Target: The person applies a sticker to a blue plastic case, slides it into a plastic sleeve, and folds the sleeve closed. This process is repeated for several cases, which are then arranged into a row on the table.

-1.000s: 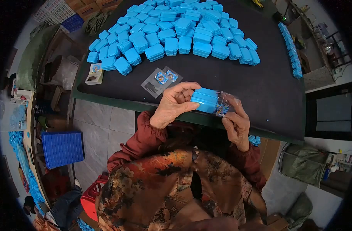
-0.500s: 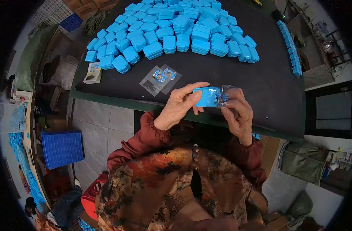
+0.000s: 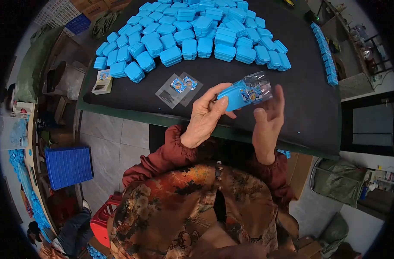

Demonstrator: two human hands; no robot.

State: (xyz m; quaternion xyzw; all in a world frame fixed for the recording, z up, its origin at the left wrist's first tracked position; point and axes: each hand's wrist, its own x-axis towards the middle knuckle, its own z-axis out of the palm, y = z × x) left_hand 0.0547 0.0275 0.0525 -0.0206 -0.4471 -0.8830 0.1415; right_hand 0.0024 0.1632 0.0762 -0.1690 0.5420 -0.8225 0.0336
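Nearest item: the person's patterned jacket with rust-red sleeves (image 3: 162,155), seated at the near edge of the table (image 3: 300,108).

Left hand (image 3: 205,116): thumb and fingers pinch the near end of a blue case (image 3: 233,96), which sits half inside a clear bag (image 3: 255,90) with a printed label, held above the table's near edge.

Right hand (image 3: 266,123): fingers spread and upright just beside the bag; whether they grip the film I cannot tell.

Risk, as judged: only one end of the case is pinched and the bag looks loosely supported, so the film could slide off or the case could tip out and drop past the table edge to the floor. A snagged bag mouth could crease the label.

Next out: loose clear bags (image 3: 179,88) lying flat on the dark top, well apart from the hands. Left of them, a small card stack (image 3: 102,82).

Farthest: a heap of blue cases (image 3: 197,36) across the back of the table.
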